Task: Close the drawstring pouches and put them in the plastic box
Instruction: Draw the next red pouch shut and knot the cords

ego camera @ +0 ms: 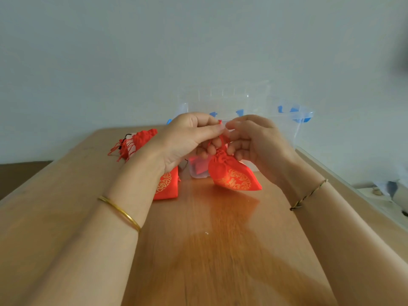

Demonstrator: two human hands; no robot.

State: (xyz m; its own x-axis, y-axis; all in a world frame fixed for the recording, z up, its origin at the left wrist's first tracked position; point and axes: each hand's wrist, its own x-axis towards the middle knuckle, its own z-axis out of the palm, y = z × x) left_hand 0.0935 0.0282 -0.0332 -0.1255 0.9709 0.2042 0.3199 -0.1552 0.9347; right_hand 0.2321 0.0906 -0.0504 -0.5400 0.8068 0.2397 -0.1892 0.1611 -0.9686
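Observation:
A red drawstring pouch with gold print hangs just above the wooden table, its neck gathered tight. My left hand and my right hand both pinch its red cords above the neck. A second red pouch lies flat on the table under my left wrist. More red pouches with loose cords lie in a heap at the far left. The clear plastic box with blue latches stands behind my hands; something red shows through its front wall.
The wooden table stretches toward me. The box's clear lid leans against the wall behind it. A pale ledge with small items lies past the table's right edge.

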